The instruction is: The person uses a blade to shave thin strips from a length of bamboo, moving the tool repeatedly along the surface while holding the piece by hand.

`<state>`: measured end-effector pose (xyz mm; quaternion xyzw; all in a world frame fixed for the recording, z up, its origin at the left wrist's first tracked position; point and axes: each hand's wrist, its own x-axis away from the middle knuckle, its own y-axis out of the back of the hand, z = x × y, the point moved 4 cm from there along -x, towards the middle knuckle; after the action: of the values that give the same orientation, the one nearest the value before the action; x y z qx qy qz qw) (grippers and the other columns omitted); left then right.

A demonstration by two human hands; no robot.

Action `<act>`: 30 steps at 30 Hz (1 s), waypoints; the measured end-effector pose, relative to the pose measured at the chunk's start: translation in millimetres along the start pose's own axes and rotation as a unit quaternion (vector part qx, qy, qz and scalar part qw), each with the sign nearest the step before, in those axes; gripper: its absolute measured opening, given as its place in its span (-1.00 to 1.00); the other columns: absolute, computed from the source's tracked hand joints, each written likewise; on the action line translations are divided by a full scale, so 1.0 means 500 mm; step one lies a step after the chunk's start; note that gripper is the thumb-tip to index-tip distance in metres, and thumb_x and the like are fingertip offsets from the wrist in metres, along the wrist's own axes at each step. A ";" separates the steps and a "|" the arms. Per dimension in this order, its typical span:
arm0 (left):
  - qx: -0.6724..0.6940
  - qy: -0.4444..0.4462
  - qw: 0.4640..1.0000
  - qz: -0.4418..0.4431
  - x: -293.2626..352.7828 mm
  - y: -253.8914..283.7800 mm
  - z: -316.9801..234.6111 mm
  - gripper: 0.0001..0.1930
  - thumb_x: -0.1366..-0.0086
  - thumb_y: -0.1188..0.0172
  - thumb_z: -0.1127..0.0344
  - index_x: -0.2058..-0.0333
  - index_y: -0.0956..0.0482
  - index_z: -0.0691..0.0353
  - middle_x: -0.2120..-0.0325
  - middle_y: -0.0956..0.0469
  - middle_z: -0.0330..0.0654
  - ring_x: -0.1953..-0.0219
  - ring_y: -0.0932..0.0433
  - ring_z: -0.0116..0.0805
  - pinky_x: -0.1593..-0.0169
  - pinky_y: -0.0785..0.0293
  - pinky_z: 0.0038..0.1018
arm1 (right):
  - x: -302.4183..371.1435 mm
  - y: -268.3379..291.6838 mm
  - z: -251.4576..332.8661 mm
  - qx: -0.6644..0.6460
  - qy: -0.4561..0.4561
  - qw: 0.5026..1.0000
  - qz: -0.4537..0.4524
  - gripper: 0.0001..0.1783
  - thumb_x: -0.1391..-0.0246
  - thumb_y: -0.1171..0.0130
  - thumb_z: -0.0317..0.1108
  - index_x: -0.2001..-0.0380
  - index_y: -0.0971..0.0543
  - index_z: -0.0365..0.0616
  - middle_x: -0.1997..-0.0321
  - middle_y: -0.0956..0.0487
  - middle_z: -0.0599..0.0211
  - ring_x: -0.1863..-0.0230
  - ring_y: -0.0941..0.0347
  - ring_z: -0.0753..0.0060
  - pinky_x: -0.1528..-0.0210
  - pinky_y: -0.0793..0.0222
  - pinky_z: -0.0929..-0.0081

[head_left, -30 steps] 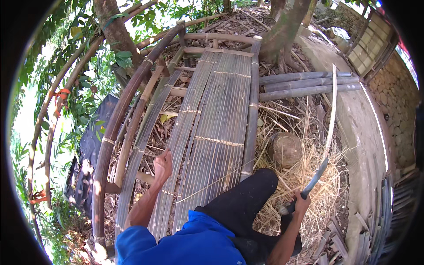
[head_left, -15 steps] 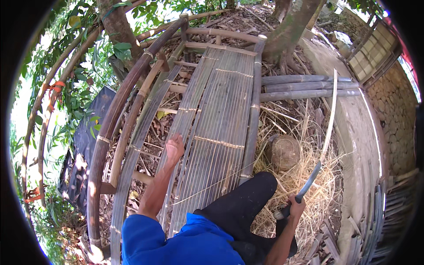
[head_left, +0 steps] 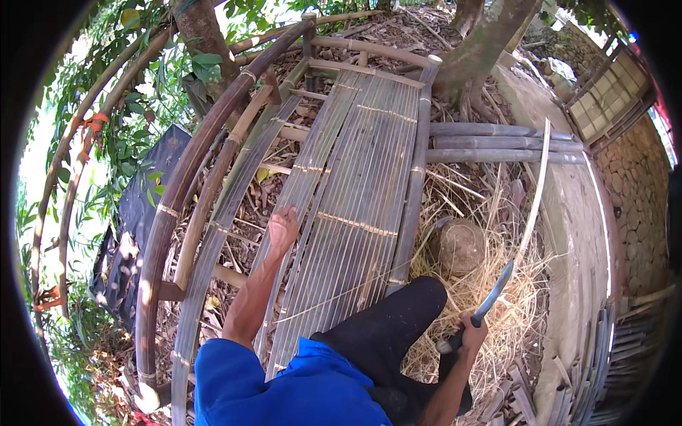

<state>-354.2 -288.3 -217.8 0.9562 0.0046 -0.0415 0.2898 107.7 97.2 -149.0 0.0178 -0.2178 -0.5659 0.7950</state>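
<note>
Left hand is flat on the near-left edge of the bamboo slat panel, fingers together and curled over a slat strip. Right hand sits low on the right, fingers clamped round the handle of a knife, blade angled up and away. Thin bamboo strip rises from just beyond the blade toward the far right; can't tell if it touches. Round stone sits in straw between panel and knife. Curved bamboo poles frame the panel's left side.
</note>
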 end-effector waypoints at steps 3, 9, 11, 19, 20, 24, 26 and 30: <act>-0.021 0.031 0.999 0.022 -0.003 -0.005 0.022 -0.64 -0.36 -0.11 0.19 0.11 -0.68 0.39 0.50 -0.57 0.34 0.37 -0.66 0.23 0.31 -0.53 -0.13 | 0.007 -0.001 0.002 0.000 -0.001 1.000 0.001 -0.74 -0.09 -0.41 -0.41 0.37 -0.48 -0.24 0.54 -0.59 0.25 0.62 -0.53 0.45 0.64 -0.43 0.52; -0.070 -0.094 0.992 0.039 -0.044 0.029 -0.016 -0.68 -0.37 -0.11 0.23 0.43 -0.66 0.36 0.51 -0.60 0.25 0.45 -0.64 0.24 0.35 -0.56 -0.05 | 0.007 0.001 0.001 -0.006 0.003 1.000 -0.003 -0.75 -0.10 -0.40 -0.43 0.36 -0.48 -0.24 0.54 -0.59 0.24 0.59 -0.55 0.44 0.62 -0.45 0.52; -0.085 -0.172 0.981 0.013 -0.062 0.069 -0.005 -0.71 -0.36 -0.13 0.24 0.41 -0.65 0.37 0.52 -0.60 0.22 0.50 -0.61 0.25 0.41 -0.54 -0.09 | 0.009 -0.017 -0.012 -0.001 -0.002 1.000 0.013 -0.76 -0.10 -0.39 -0.43 0.35 -0.48 -0.24 0.54 -0.59 0.24 0.59 -0.54 0.45 0.62 -0.44 0.52; 0.256 0.221 0.923 0.184 -0.093 0.151 -0.141 -0.74 -0.38 -0.16 0.25 0.13 -0.68 0.31 0.73 -0.39 -0.31 0.80 -0.30 -0.55 0.79 -0.15 -0.50 | 0.021 -0.036 0.002 0.039 -0.013 0.999 0.025 -0.76 -0.09 -0.40 -0.37 0.35 -0.52 -0.22 0.50 -0.59 0.30 0.58 -0.52 0.47 0.60 -0.44 0.53; 0.240 0.219 0.928 0.185 -0.092 0.159 -0.151 -0.74 -0.37 -0.16 0.25 0.16 -0.69 0.32 0.76 -0.39 -0.30 0.80 -0.32 -0.52 0.78 -0.17 -0.48 | 0.017 -0.036 -0.002 0.040 -0.012 0.999 0.026 -0.76 -0.09 -0.40 -0.37 0.35 -0.52 -0.22 0.50 -0.59 0.30 0.58 -0.52 0.47 0.60 -0.44 0.53; 0.031 0.025 0.993 0.110 -0.115 0.164 -0.074 -0.69 -0.37 -0.14 0.22 0.41 -0.70 0.32 0.83 -0.38 -0.22 0.80 -0.36 -0.50 0.75 -0.20 -0.41 | 0.016 -0.050 -0.024 0.012 -0.006 0.999 0.043 -0.75 -0.09 -0.42 -0.36 0.35 -0.51 -0.20 0.50 -0.58 0.31 0.58 -0.52 0.47 0.60 -0.44 0.52; 0.149 0.156 0.960 0.178 -0.112 0.148 -0.035 -0.71 -0.35 -0.15 0.22 0.37 -0.73 0.30 0.80 -0.41 -0.21 0.79 -0.36 -0.50 0.74 -0.18 -0.41 | 0.025 -0.050 -0.033 0.018 -0.010 0.999 0.045 -0.74 -0.08 -0.42 -0.36 0.35 -0.50 -0.19 0.51 -0.58 0.32 0.58 -0.52 0.48 0.60 -0.44 0.52; 0.216 0.204 0.933 0.203 -0.105 0.119 -0.028 -0.71 -0.35 -0.16 0.22 0.28 -0.73 0.34 0.75 -0.47 -0.16 0.79 -0.36 -0.47 0.73 -0.20 -0.41 | 0.035 -0.076 -0.036 0.037 -0.002 0.998 0.055 -0.73 -0.08 -0.42 -0.37 0.36 -0.47 -0.17 0.54 -0.54 0.34 0.60 -0.49 0.50 0.60 -0.43 0.53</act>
<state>-403.4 -329.2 -169.1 0.9641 -0.1402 0.2139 0.0716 85.2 63.7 -169.8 0.0343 -0.2407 -0.5132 0.8231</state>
